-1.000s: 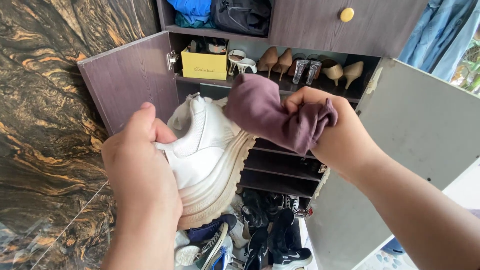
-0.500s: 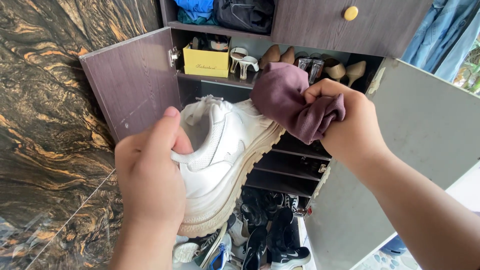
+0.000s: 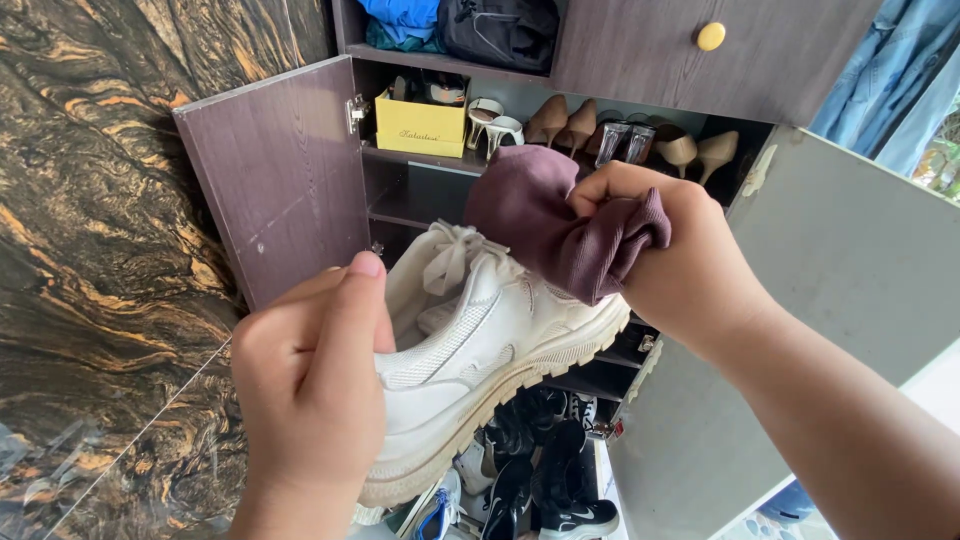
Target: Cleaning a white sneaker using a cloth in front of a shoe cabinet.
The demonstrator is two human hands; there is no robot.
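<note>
sneaker (image 3: 490, 350) tilted flatter since before; left hand (image 3: 310, 390) grips heel, cloth (image 3: 560, 220) on toe

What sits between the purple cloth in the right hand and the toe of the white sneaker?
Nothing visible. The right hand presses the bunched purple cloth straight against the white sneaker near its toe, while the left hand grips the heel end.

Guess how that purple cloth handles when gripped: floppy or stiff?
Probably floppy: the purple cloth is bunched in the right hand, and its free end drapes in soft folds over the white sneaker. Likely light, since a loose fist carries it. The ribbed knit suggests it grips rather than slips. The left hand holds the sneaker's heel.
</note>
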